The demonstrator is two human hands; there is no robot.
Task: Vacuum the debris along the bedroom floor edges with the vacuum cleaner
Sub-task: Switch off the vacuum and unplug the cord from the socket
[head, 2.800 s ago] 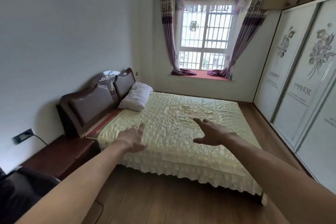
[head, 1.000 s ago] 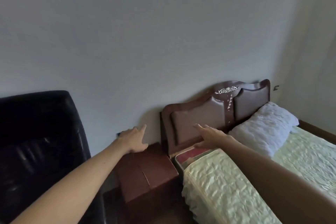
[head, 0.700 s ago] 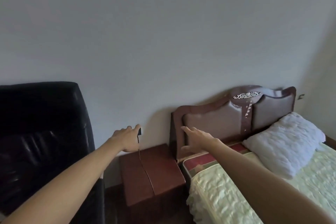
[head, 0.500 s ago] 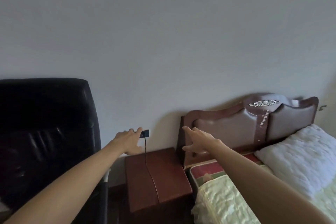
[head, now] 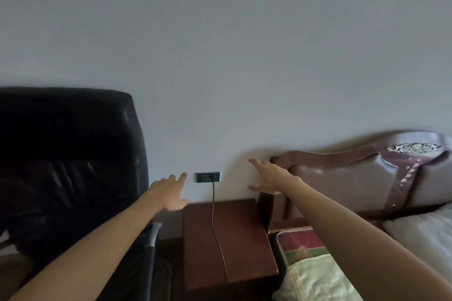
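Observation:
No vacuum cleaner is in view. A dark wall socket [head: 208,176] sits low on the grey wall, with a black plug in it and a thin black cord [head: 215,217] running down over the brown bedside cabinet [head: 244,239]. My left hand [head: 168,190] reaches forward with straight fingers, just left of the socket, holding nothing. My right hand [head: 269,177] is stretched out open to the right of the socket, in front of the headboard's left edge.
A black leather office chair [head: 68,166] fills the left side, close to the cabinet. The brown padded headboard [head: 362,178], a white pillow [head: 425,234] and the pale quilted bedspread [head: 315,281] lie to the right. Little floor shows.
The view has swung left from the bed and window to the wall by the headboard. The socket and cord have come into sight between my hands, which stay outstretched and empty.

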